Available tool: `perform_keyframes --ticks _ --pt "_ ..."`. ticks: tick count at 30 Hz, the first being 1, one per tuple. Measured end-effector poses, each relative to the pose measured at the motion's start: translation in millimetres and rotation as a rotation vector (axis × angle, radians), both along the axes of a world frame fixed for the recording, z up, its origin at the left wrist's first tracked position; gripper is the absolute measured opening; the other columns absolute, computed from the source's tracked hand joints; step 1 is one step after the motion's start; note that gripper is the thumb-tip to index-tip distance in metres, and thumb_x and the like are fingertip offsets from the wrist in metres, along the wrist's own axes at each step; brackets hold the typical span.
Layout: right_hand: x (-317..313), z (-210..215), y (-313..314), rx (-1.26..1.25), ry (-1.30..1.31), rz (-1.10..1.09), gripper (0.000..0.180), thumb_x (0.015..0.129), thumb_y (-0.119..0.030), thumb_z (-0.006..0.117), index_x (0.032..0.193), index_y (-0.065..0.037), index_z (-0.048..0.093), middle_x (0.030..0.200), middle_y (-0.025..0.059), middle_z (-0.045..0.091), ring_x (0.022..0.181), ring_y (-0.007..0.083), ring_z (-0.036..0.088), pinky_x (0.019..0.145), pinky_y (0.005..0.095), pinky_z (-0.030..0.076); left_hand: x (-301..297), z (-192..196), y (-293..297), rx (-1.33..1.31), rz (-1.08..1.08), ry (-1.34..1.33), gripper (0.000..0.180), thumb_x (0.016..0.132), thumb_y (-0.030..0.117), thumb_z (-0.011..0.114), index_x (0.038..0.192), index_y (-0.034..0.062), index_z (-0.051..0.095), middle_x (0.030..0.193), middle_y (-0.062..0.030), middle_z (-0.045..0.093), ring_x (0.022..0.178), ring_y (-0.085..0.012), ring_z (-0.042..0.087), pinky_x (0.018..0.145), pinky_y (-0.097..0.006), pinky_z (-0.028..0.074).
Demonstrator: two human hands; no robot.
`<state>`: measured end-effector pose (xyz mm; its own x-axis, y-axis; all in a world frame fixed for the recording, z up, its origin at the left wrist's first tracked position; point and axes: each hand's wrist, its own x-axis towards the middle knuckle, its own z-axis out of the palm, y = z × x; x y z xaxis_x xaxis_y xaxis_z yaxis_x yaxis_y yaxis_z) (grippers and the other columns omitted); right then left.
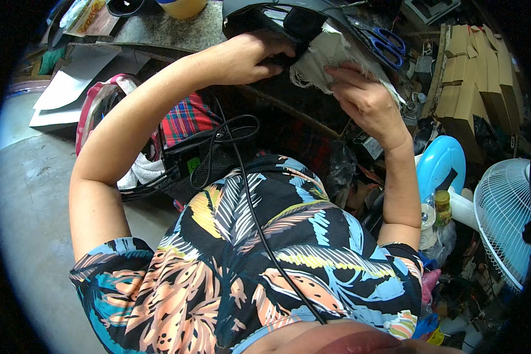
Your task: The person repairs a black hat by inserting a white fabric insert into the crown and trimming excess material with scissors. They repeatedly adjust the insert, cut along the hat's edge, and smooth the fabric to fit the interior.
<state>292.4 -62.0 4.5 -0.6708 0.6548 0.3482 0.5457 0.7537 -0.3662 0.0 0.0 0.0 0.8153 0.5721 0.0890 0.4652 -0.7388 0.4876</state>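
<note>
At the top of the view a pale cream cloth (320,58) with frayed edges lies against a piece of black fabric (301,26). My right hand (369,101) comes in from the right, its fingers closed on the cream cloth's near edge. From the left my left hand (245,58) reaches the black fabric, thumb and fingers curled at its edge; some fingertips are lost against the dark material. Just right of the cloth lie scissors with blue handles (388,48), apart from both hands.
A grey speckled board (168,32) and white sheets (79,76) are at the upper left. Below my left arm sits a black bag (189,159) beside red plaid cloth (189,121). Folded cardboard (475,76) and a blue-and-white fan (501,218) stand at right. A black cable (251,206) crosses my shirt.
</note>
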Motion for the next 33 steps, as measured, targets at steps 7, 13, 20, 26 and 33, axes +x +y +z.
perform_keyframes --ticks 7,13,20,26,33 --pt "5.3 31.2 2.7 -0.299 -0.065 0.052 0.018 0.085 -0.017 0.067 0.089 0.001 0.068 0.094 0.0148 0.069 0.085 0.0307 0.067 0.075 0.0357 0.053 6.3 5.8 -0.1 0.029 -0.008 -0.020 0.051 0.089 0.025 0.066 0.136 0.0124 0.053 0.133 -0.0192 0.054 0.123 -0.0352 0.052 0.106 -0.042 0.042" --pt "15.7 26.6 20.2 -0.073 0.226 -0.150 0.019 0.090 -0.020 0.066 0.100 -0.004 0.068 0.092 0.0145 0.069 0.084 0.0294 0.067 0.074 0.0362 0.052 27.4 8.9 -13.5 0.124 -0.002 0.230 0.063 0.084 0.040 0.070 0.142 0.0227 0.050 0.133 -0.0224 0.049 0.119 -0.0398 0.053 0.103 -0.044 0.044" --pt "14.5 9.0 29.6 0.504 0.185 -0.455 0.026 0.081 -0.017 0.075 0.106 -0.011 0.070 0.103 0.0063 0.065 0.091 0.0241 0.062 0.080 0.0355 0.050 22.5 37.6 -13.8 0.172 -0.092 0.165 0.051 0.083 0.041 0.072 0.128 0.0183 0.062 0.126 -0.0172 0.053 0.111 -0.0345 0.059 0.091 -0.042 0.052" --pt "21.1 23.1 53.7 0.514 0.232 -0.491 0.053 0.083 -0.027 0.078 0.129 -0.014 0.057 0.126 0.0097 0.060 0.106 0.0257 0.062 0.092 0.0364 0.048 8.6 74.9 -2.1 0.774 -0.030 -0.118 0.037 0.083 0.025 0.073 0.117 0.0138 0.064 0.121 -0.0120 0.056 0.097 -0.0286 0.063 0.084 -0.038 0.054" --pt "12.1 1.8 69.4 0.127 0.355 -0.483 0.050 0.087 -0.027 0.074 0.133 -0.017 0.057 0.106 0.0088 0.071 0.091 0.0211 0.068 0.079 0.0333 0.054 -8.1 84.1 7.4 0.670 0.473 -0.131 0.060 0.075 0.019 0.077 0.129 0.0098 0.054 0.135 -0.0199 0.045 0.123 -0.0379 0.046 0.104 -0.047 0.039"
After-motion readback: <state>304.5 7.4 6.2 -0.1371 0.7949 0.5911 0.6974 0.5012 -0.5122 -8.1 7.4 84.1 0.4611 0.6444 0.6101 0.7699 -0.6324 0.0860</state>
